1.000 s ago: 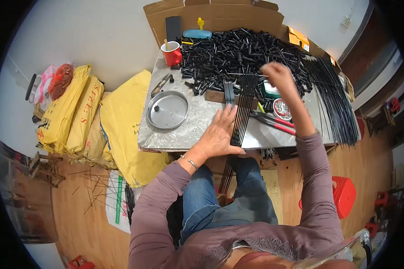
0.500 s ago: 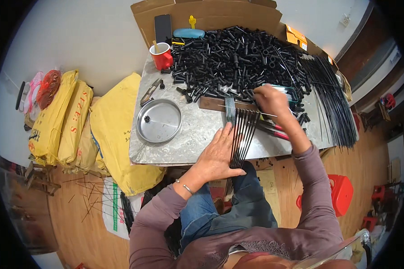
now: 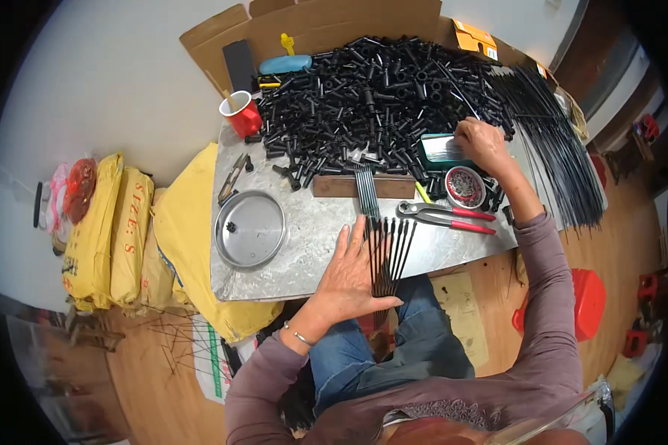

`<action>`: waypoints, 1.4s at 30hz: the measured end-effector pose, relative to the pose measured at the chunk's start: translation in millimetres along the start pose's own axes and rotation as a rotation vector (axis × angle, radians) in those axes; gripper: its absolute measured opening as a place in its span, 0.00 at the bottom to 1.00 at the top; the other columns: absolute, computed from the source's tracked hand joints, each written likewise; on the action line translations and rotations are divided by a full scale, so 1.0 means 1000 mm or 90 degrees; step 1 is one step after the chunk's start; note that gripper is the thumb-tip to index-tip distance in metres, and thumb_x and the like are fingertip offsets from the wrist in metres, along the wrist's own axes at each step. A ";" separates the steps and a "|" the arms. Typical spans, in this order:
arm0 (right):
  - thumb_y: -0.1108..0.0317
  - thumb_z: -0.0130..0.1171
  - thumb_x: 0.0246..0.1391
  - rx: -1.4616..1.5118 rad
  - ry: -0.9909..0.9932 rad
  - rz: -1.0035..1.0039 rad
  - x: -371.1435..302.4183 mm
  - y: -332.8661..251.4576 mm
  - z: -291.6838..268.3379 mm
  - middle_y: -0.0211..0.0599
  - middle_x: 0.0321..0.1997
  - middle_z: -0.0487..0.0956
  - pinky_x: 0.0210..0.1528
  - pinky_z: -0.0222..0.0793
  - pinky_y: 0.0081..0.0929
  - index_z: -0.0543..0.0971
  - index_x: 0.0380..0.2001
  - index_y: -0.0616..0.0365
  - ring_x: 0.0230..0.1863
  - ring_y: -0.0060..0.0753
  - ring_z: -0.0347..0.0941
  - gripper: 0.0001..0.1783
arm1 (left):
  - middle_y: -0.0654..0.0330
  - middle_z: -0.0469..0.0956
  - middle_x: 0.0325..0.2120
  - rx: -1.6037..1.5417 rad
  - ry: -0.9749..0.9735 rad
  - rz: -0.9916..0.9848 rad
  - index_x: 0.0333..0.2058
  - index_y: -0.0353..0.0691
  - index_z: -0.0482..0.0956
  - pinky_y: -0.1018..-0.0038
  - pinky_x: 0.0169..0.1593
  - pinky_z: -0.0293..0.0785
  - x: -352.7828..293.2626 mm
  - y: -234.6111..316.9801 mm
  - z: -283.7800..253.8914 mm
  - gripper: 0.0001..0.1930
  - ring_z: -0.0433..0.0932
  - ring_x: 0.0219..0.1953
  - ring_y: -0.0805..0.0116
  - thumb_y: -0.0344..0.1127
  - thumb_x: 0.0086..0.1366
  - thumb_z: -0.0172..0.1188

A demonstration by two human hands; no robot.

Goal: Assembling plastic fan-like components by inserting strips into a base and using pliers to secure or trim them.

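Thin black rods fan out across the table's front edge. My left hand grips them, its fingers alongside and underneath and its thumb laid across the top. Beyond them, a row of thin silvery-green rods rests over a brown bar. At the right, my right hand is closed, fingertips down at the end of a green tin with thin whitish sticks inside. What those fingers pinch is hidden. A round dish of small pieces and red-handled pincers lie nearby.
Black tubular pieces are heaped along the back before a cardboard screen. Long black rods lie at the right. A metal pan, a cutter and a red mug stand at the left.
My right hand has moved from above the brown bar rightward to the green tin; the thin white stick it held no longer shows. My left hand keeps the rods, and the view has shifted.
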State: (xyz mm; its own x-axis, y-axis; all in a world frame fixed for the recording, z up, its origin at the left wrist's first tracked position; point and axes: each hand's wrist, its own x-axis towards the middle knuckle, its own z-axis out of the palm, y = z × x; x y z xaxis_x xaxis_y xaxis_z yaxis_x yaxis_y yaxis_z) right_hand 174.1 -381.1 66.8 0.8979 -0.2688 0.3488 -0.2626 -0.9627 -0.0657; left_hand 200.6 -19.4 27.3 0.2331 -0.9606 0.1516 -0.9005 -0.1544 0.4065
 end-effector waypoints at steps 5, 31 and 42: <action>0.68 0.59 0.44 0.052 -0.029 -0.042 0.001 0.004 0.005 0.37 0.30 0.76 0.35 0.70 0.37 0.78 0.25 0.58 0.34 0.44 0.75 0.05 | 0.40 0.46 0.65 -0.004 -0.003 0.006 0.62 0.31 0.55 0.47 0.67 0.39 0.003 -0.002 0.002 0.54 0.42 0.67 0.35 0.62 0.44 0.66; 0.69 0.61 0.41 -0.017 0.000 -0.066 -0.001 -0.009 0.016 0.35 0.26 0.75 0.34 0.71 0.36 0.77 0.20 0.56 0.32 0.40 0.74 0.04 | 0.45 0.53 0.65 0.026 -0.028 -0.036 0.60 0.32 0.62 0.48 0.67 0.39 0.011 0.004 -0.007 0.53 0.45 0.68 0.41 0.68 0.44 0.64; 0.75 0.57 0.46 0.151 0.130 -0.134 0.003 -0.024 0.001 0.42 0.32 0.77 0.39 0.71 0.37 0.75 0.37 0.58 0.37 0.47 0.74 0.11 | 0.45 0.54 0.64 0.015 -0.027 -0.035 0.60 0.32 0.61 0.47 0.67 0.39 0.012 0.005 -0.006 0.54 0.46 0.68 0.42 0.67 0.43 0.65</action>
State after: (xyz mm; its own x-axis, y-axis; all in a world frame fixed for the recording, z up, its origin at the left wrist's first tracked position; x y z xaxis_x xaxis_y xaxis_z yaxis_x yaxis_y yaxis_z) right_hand 182.9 -358.7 68.7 0.8281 -0.0750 0.5556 0.0306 -0.9835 -0.1784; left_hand 201.2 -30.1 36.6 0.2679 -0.9591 0.0910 -0.8952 -0.2129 0.3915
